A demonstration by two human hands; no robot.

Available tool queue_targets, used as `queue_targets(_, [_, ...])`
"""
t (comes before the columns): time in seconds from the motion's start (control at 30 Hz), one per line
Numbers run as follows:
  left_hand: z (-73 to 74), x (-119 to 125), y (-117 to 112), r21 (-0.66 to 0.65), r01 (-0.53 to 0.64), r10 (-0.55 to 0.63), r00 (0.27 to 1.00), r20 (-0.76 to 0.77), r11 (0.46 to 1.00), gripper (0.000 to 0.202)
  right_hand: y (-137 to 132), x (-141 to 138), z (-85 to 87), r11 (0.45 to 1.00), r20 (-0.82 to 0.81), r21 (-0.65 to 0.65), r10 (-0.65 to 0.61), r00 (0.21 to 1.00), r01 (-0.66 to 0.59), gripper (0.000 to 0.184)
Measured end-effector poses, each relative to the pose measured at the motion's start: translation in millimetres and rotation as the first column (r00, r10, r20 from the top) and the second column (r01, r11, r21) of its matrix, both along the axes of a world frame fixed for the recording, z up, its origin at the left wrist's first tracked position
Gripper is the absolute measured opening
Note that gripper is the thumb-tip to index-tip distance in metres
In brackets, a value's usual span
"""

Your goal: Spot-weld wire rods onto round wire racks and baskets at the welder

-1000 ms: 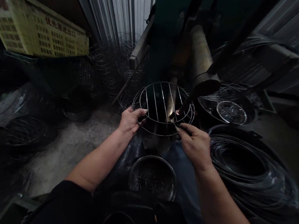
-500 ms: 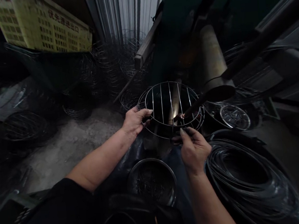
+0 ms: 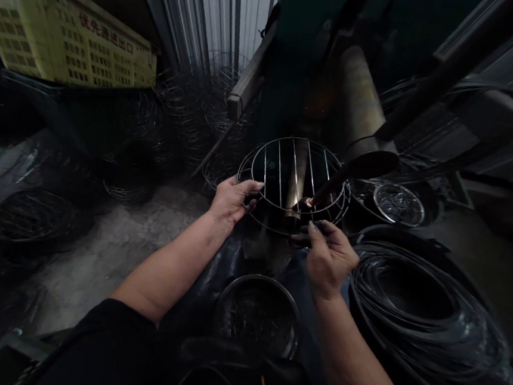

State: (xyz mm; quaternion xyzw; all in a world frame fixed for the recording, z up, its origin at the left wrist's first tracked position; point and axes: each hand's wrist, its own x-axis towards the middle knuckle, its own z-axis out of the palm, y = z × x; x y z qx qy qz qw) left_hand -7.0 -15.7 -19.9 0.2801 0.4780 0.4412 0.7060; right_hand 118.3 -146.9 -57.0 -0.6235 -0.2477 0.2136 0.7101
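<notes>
A round wire rack [image 3: 281, 175], made of rings crossed by parallel bars, is held up tilted between the metal rods of a machine. My left hand [image 3: 231, 201] is closed on its left rim, thumb on top and fingers below. At the front rim, my right hand [image 3: 329, 252] is pinched shut with darkened fingertips; a thin, short piece of wire [image 3: 311, 216] seems to stick up from the pinch. The tip of a dark electrode rod [image 3: 332, 186] glints copper close to the rack's front bars. Beneath the rack a brass-coloured rod [image 3: 298, 183] slopes down.
Below my hands stands a round metal bowl [image 3: 288, 300] with small dark pieces inside. A large wire coil [image 3: 458, 342] lies at the right. A thick cylinder [image 3: 360, 99] hangs above right. Stacked wire racks [image 3: 187, 114] and a yellow crate [image 3: 105, 56] are behind.
The view has shifted slightly. The rack's front rim sits a little higher above my right fingertips; both hands keep much the same pose.
</notes>
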Motion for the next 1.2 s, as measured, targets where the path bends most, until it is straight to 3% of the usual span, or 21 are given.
queue_targets(0.67, [0.2,5.1,14.7,-0.055,-0.024,0.024,1.0,-0.013,0.998,0.034,13.6,5.8,2.8,1.0,-0.072,0.029,0.007,0.997,-0.005,0.026])
queue_targets(1.07, [-2.0,1.0,11.5,-0.068,-0.003,0.002,1.0,-0.005,0.998,0.035,6.5,7.4,0.0,1.0,0.032,0.004,0.026,0.999,-0.026,0.026])
queue_targets(1.2, [-3.6,-1.4,20.2,-0.078,0.002,-0.005,1.0,-0.027,0.997,0.036,-6.7,0.9,7.4,0.999,0.227,-0.012,-0.046,0.973,0.05,0.026])
